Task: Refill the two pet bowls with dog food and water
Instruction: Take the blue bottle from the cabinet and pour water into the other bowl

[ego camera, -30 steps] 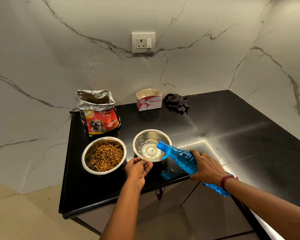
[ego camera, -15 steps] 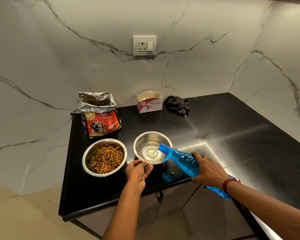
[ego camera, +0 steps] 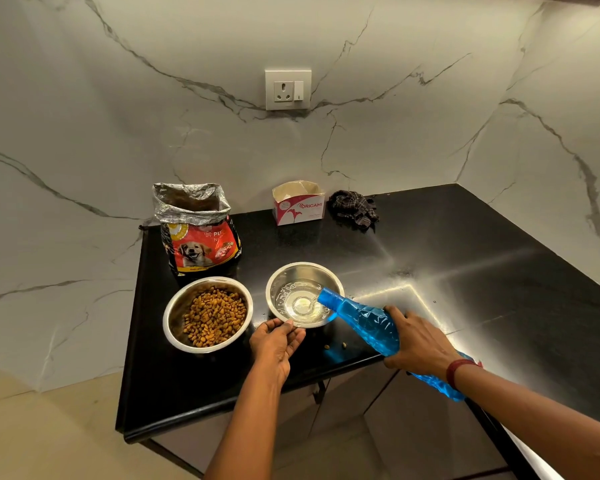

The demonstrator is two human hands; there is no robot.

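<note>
Two steel bowls stand side by side on the black counter (ego camera: 499,271). The left bowl (ego camera: 174,317) is full of brown kibble. The right bowl (ego camera: 278,282) holds a little water. My right hand (ego camera: 420,341) grips a blue plastic bottle (ego camera: 364,320), tilted with its mouth over the right bowl's rim, and a thin stream of water runs out. My left hand (ego camera: 276,344) pinches the near rim of that bowl. An open red dog food bag (ego camera: 200,237) stands behind the left bowl.
A small open Origami carton (ego camera: 298,207) and a dark crumpled cloth (ego camera: 354,209) sit at the back by the marble wall. Two loose kibble pieces (ego camera: 335,346) lie near the counter's front edge. A wall socket (ego camera: 287,89) is above.
The hands and bottle keep their pose while water keeps running into the right bowl. The view has shifted slightly.
</note>
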